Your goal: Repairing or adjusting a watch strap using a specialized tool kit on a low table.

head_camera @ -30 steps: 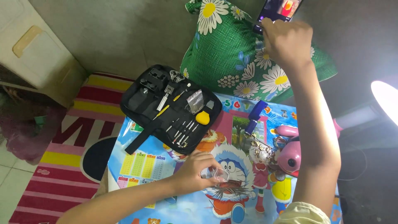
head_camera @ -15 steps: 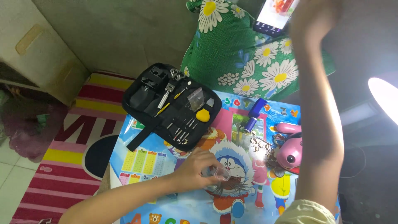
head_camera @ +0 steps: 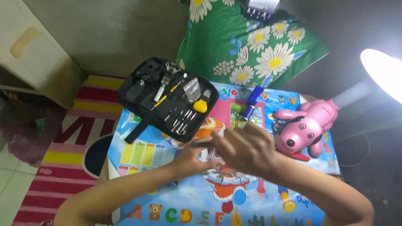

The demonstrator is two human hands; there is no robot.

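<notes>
My left hand [head_camera: 190,158] rests on the cartoon-printed table top [head_camera: 167,201], its fingers curled round a small pale object [head_camera: 210,156] that is mostly hidden. My right hand [head_camera: 247,148] hovers just over it, blurred, with its fingers pointing left. A thin dark tool [head_camera: 201,145] sticks out leftward where the two hands meet; which hand holds it is unclear. An open black tool case [head_camera: 167,98] with small screwdrivers, tweezers and a yellow piece lies just beyond the hands.
A pink dog-shaped lamp [head_camera: 305,125] stands at the right, its lit head [head_camera: 383,71] glaring. A blue tool [head_camera: 251,102] lies behind the hands. A phone [head_camera: 261,8] rests on a green daisy pillow [head_camera: 255,46]. On the left are a striped rug [head_camera: 63,167] and a cream cabinet [head_camera: 33,54].
My right hand came down from the phone on the pillow to just above my left hand. The left hand stayed on the table with its small object.
</notes>
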